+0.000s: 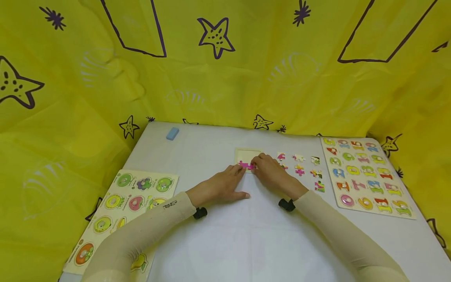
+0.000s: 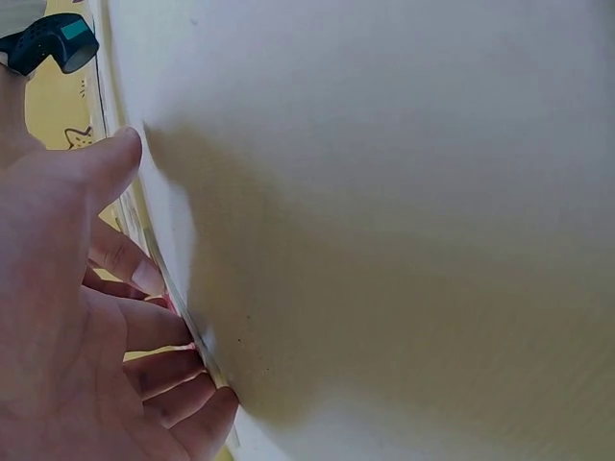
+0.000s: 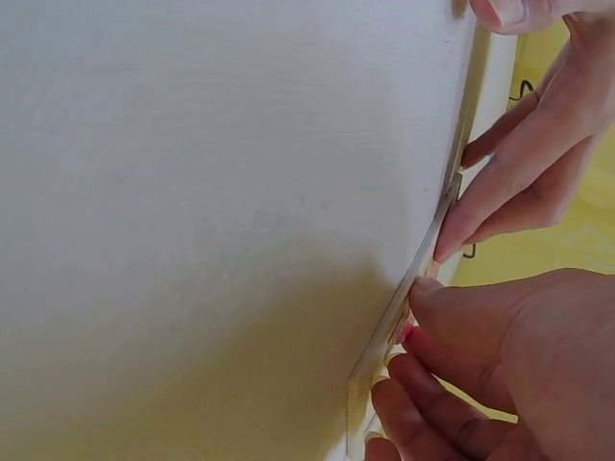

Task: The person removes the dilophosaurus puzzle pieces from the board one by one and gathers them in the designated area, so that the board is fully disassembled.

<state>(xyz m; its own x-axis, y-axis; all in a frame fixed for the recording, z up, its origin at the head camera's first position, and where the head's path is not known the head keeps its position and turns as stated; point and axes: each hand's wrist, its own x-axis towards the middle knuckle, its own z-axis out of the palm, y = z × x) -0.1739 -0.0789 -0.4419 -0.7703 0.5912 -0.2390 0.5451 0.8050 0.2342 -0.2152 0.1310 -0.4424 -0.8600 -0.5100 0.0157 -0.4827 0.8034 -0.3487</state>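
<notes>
A small wooden puzzle tray [image 1: 248, 154] lies near the middle of the table, with pink jigsaw pieces [image 1: 245, 165] along its near side. My left hand [image 1: 225, 184] rests its fairly straight fingertips at the tray's left near corner, against the pink pieces, its thumb held apart. At the right near corner, my right hand [image 1: 270, 172] pinches a pink jigsaw piece [image 3: 407, 331] between thumb and forefinger; the fingers mostly cover it. From the left wrist view, the fingers of the left hand [image 2: 106, 317] reach the tray's edge.
Several loose jigsaw pieces [image 1: 299, 170] lie right of the tray. A number board [image 1: 366, 176] is at the far right, a fruit board [image 1: 134, 203] at the left partly under the left sleeve. A blue block [image 1: 172, 133] sits at the back left. Yellow curtains [image 1: 218, 86] surround the table.
</notes>
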